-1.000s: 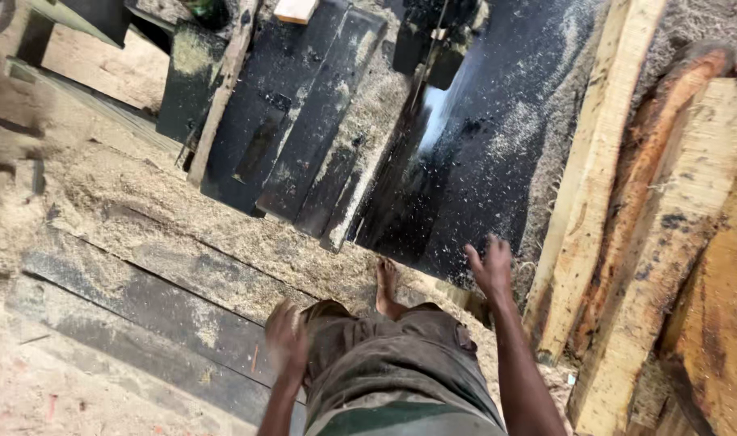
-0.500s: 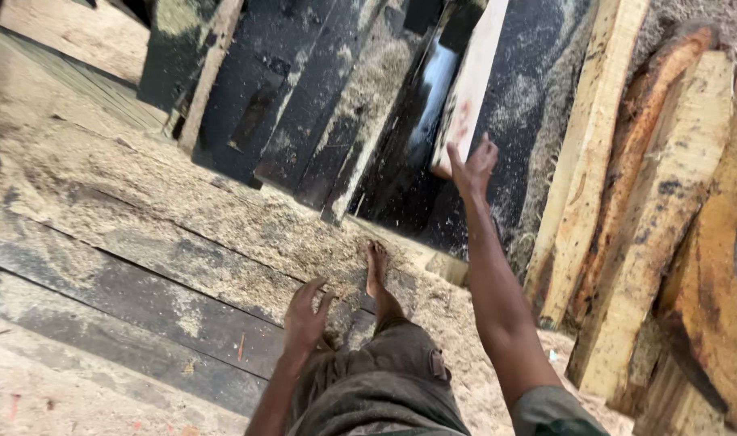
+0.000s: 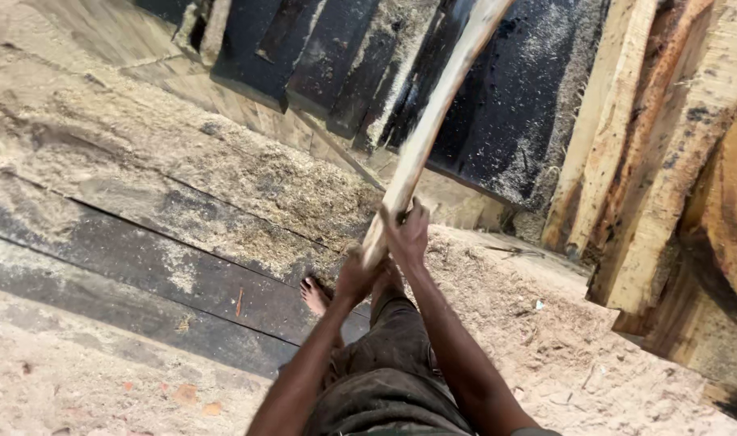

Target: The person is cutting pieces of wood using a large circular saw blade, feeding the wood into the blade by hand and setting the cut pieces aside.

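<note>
Now both hands are on the pale wooden slat (image 3: 433, 121): right hand (image 3: 409, 234) wrapped tight round it, left hand (image 3: 357, 274) clamped at its lower end. It slants up over the dark planks (image 3: 514, 97), top cut off by the frame edge. One bare foot (image 3: 313, 295) shows; sawdust (image 3: 546, 347) everywhere.

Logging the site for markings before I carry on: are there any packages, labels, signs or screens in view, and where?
None in view: no package, label, sign or screen.
Only bare wood and sawdust show: a pale plank gripped by both hands, dark boards beyond it, rough slabs stacked at the right.
</note>
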